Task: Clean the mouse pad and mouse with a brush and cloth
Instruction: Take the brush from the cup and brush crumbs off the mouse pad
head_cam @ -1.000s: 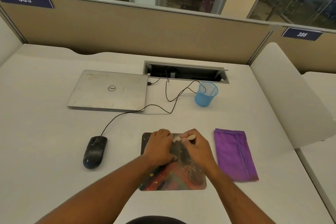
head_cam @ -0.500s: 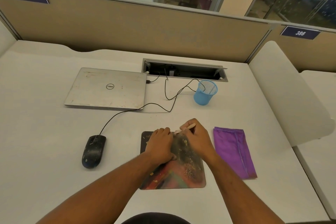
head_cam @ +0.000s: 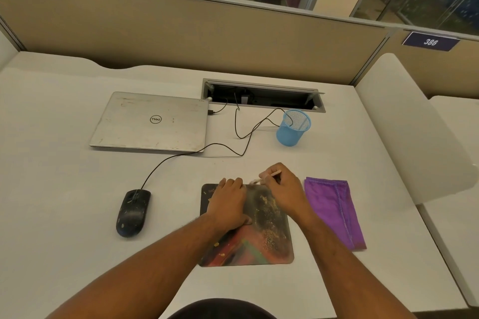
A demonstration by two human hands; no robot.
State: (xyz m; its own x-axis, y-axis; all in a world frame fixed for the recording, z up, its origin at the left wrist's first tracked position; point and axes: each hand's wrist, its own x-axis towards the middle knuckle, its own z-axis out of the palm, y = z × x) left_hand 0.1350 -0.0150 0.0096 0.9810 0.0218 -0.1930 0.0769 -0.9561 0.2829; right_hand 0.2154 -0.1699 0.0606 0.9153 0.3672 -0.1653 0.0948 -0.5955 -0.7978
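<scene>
Mouse pad: flat on the surface, directly in front of the person. Dark upper half, coloured print on the near half. Pale crumbs form a band down the right-centre; a few flecks lie at the far-left corner and on the near-left part.

Brush: thin pale handle in the right hand, pinched between fingertips and thumb; bristle end points left and touches the pad's far edge.

Change over the last second: the right hand has travelled from the pad's upper middle up to its far edge; the handle has tilted up and now shows clearly above the knuckles. Reads as the end of an outward sweep.

Left hand: unchanged; palm down, fingers curled, pressing the pad's upper left to pin it. Grasps nothing.

Task meaning: judged early in the brushing step. Most debris is still on the pad, so further strokes look necessary.

Cloth: purple, folded, just right of the pad, apart from both hands; untouched.

Mouse: black, speckled with pale debris, well left of the pad, cable running toward the laptop; not yet cleaned.

Risk: crumbs swept off the far edge land on the surface and may need wiping later.
</scene>
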